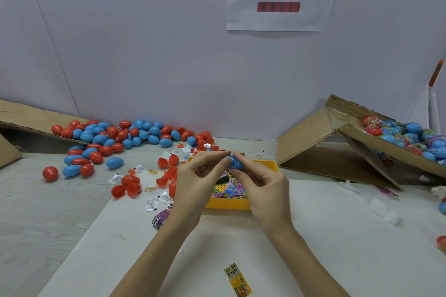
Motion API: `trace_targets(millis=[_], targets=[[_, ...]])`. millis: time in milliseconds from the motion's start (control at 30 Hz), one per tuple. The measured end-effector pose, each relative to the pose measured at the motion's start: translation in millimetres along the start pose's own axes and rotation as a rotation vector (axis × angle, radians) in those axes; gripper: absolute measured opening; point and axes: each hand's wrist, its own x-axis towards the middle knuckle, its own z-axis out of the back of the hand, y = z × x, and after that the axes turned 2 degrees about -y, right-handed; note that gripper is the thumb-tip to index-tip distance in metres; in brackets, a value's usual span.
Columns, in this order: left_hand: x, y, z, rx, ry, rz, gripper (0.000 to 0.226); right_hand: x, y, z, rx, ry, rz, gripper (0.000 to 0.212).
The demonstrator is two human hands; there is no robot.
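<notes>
Both my hands hold one blue plastic egg [234, 163] above the yellow tray [229, 204]. A printed film sleeve partly covers the egg. My left hand [193, 181] pinches its left end with thumb and fingertips. My right hand [263, 185] grips its right side with curled fingers. The tray holds several colourful printed film sleeves [231, 189].
A heap of bare red and blue eggs [115, 137] spreads across the far left by a cardboard flap. A tilted cardboard box [362, 137] at the right holds wrapped eggs [405, 135]. Open red halves, small white sachets and a yellow sleeve [237, 279] lie on the table.
</notes>
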Motion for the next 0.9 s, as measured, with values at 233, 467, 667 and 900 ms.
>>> trace_targets(millis=[233,467,667,900], targets=[[2.8,-0.3,3.9,-0.044,0.087,0.154,0.021,2.0,-2.3,2.8,-0.087,-0.005,0.055,0.042],[-1.8,4.4,-2.5,-0.103,-0.025,0.294,0.015,2.1,-3.2,-1.4,-0.036,-0.031,-0.055,0.04],[-0.3,1.0,-0.5,-0.108,0.05,0.311,0.019,5.5,-5.1,3.7,0.118,-0.076,-0.189,0.022],[1.3,-0.3,3.3,-0.148,0.084,0.37,0.022,8.5,-6.4,7.7,0.219,-0.01,-0.313,0.017]])
